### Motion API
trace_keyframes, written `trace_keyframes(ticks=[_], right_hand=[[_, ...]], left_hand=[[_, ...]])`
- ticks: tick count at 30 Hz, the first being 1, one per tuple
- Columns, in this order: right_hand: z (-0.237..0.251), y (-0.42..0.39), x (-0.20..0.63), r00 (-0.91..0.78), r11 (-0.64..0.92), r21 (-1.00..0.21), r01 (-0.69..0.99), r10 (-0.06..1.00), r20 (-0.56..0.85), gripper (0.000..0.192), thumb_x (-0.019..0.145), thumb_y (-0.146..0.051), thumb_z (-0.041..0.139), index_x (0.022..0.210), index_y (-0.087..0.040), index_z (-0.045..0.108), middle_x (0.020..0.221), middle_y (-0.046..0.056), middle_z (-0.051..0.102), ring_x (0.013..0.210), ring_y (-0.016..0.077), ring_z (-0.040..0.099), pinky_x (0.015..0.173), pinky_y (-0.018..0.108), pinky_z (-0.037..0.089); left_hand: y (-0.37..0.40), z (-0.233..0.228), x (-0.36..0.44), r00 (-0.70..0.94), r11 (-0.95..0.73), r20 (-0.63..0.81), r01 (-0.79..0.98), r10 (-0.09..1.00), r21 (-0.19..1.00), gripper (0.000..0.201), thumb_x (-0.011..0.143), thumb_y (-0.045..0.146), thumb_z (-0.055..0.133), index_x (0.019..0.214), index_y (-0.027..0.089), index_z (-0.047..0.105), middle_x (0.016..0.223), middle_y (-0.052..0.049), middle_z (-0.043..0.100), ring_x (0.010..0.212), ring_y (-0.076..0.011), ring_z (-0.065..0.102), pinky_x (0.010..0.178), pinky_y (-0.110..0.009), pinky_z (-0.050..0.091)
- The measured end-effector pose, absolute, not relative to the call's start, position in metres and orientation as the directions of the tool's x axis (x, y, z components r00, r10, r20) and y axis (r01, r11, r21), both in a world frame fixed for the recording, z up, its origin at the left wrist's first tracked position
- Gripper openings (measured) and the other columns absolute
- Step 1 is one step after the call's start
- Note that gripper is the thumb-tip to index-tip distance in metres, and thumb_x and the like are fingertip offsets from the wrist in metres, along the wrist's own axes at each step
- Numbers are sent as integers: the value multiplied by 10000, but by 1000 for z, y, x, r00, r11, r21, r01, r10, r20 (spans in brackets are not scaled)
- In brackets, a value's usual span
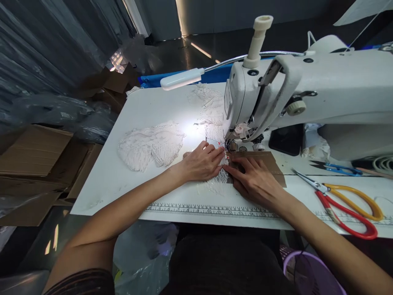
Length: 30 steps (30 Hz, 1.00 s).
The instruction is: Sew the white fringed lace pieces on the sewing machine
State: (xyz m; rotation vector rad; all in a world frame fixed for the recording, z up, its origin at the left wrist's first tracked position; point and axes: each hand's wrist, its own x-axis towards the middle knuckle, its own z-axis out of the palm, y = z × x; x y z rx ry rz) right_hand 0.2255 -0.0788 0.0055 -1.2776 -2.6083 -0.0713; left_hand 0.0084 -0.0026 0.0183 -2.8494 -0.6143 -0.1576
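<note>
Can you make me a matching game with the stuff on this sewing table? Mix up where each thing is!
Things:
1. white lace piece
2. red-and-yellow-handled scissors
3. pile of white lace
4. white lamp head

Places:
A. far left on the white table
B. under both hands, left hand and right hand
C. on a bendy metal neck
D. right of the hands

Pairs: 1-B, 2-D, 3-A, 4-C

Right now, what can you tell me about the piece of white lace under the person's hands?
The lace piece is white, openwork and thin, lying flat on the white table just in front of the sewing machine's needle. The left hand presses it from the left, and the right hand rests on its right side, over a brown patch. Its near edge reaches toward the printed ruler. Lamplight brightens it.
</note>
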Motion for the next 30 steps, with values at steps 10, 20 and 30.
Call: trace_keyframes(ticks=[10, 20, 30], right_hand=[[-2, -65, 231, -568, 633, -160, 757, 759, 319, 389, 929, -156, 500, 1309, -167, 585, 1233, 182, 561, 1079, 340, 521, 866, 506, 485], [-5, -65, 232, -540, 616, -197, 763, 774, 331, 388, 929, -169, 507, 1302, -170, 615, 1213, 174, 573, 1030, 333, 531, 870, 526, 483], [-11, -65, 231, -513, 600, -218, 770, 785, 348, 373, 959, -214, 484, 1305, -186, 619, 1212, 183, 544, 1047, 335, 522, 856, 523, 480]], left_hand=[[4, 13, 7, 839, -854, 187, 520, 510, -2, 459, 1012, 376, 373, 1326, 95, 554, 1469, -158, 493, 1118, -292, 535, 984, -486, 361], [5, 5, 7, 810, -838, 215, 526, 546, 144, 456, 995, 355, 415, 1381, 133, 514, 1476, -142, 491, 1234, -302, 491, 1042, -523, 333], [-1, 4, 7, 784, -827, 267, 546, 560, 133, 431, 1007, 340, 381, 1345, 120, 534, 1442, -140, 524, 1257, -284, 486, 1100, -526, 280]])
